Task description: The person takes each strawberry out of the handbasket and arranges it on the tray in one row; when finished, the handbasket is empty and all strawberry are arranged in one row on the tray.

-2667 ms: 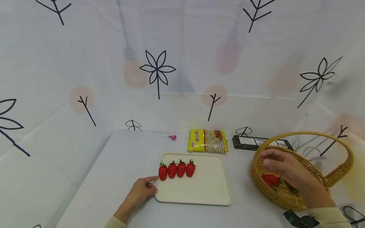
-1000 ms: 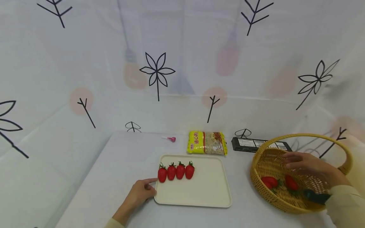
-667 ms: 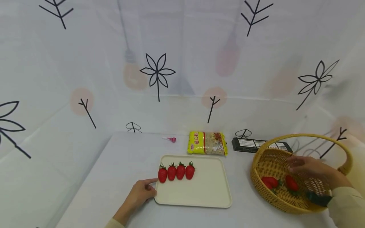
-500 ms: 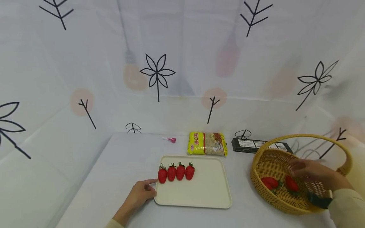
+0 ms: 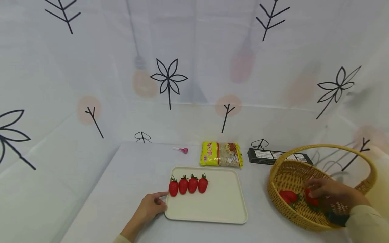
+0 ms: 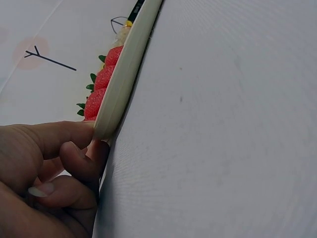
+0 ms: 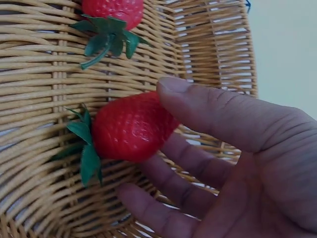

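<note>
My left hand (image 5: 149, 208) rests at the left rim of a cream tray (image 5: 218, 206), its index finger and thumb touching the edge. In the left wrist view that index finger lies against the tray's end. A row of several red strawberries (image 5: 192, 185) with green leaves lies along the tray's upper left. Inside the wicker basket (image 5: 285, 209) on the right, my right hand (image 5: 331, 192) holds a strawberry (image 7: 131, 129). Its thumb lies over the pointed end and its fingers reach underneath. More strawberries (image 5: 289, 195) lie at the basket's left side.
Behind the tray lie a yellow food packet (image 5: 221, 154) and a pink lollipop (image 5: 183, 150). A long black box (image 5: 278, 156) sits behind the basket. The basket's tall handle (image 5: 322, 146) arches over it. A patterned white cloth (image 5: 194, 118) hangs at the back.
My right hand has gone deeper into the basket and come down onto the strawberry, taking hold of it. The left hand and tray look unmoved.
</note>
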A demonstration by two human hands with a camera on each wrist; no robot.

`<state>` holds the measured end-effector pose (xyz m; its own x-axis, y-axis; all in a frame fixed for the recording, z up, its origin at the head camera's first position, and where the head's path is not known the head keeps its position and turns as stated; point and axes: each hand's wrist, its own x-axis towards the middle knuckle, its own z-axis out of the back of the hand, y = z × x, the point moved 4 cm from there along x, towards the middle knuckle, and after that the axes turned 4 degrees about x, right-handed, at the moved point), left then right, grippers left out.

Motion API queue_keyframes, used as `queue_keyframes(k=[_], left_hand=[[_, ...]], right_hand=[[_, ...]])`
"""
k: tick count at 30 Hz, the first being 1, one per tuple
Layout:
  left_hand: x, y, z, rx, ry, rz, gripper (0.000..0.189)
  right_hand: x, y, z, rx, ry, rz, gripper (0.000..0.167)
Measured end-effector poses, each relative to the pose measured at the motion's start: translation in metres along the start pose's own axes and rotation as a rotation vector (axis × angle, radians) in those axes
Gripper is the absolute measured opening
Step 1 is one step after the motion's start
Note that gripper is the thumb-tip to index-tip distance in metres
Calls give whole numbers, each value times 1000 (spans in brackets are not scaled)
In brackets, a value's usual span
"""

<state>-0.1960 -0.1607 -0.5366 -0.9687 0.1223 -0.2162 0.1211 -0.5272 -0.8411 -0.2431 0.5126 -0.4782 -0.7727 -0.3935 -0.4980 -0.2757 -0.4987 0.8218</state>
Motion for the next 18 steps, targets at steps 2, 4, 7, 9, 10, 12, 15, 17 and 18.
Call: queue_keyframes(k=[2,4,7,9,10,12,15,17,18], left_hand=[[0,0,0,1,-1,-2,53],[-1,-1,0,3,-1,1,53],[-1,-2,0,10,0,7,53],[-1,-3,0,12,1,10,53],[-2,-3,0,14,1,8,53],[-2,-4,0,9,2,2,53],[-2,-5,-1,-3,3,-8,53],[-3,-5,-1,-9,5,-8,53],[-3,-5,-1,-6,4,-8,54]], right_hand=[[4,-4,-1,-8,9,3,52],[7,-4,-3,-35,-10,-10,53],[13,-1,-9,-62,-28,-29,56],[18,0,-14,-59,-33,-46,56],[20,1,-15,-51,-33,-56,56],[23,1,-18,-32,-33,-76,56],[23,2,-19,-24,-40,-105,57],[21,2,-19,-39,-21,-94,57],[19,3,-19,-44,-11,-88,56]])
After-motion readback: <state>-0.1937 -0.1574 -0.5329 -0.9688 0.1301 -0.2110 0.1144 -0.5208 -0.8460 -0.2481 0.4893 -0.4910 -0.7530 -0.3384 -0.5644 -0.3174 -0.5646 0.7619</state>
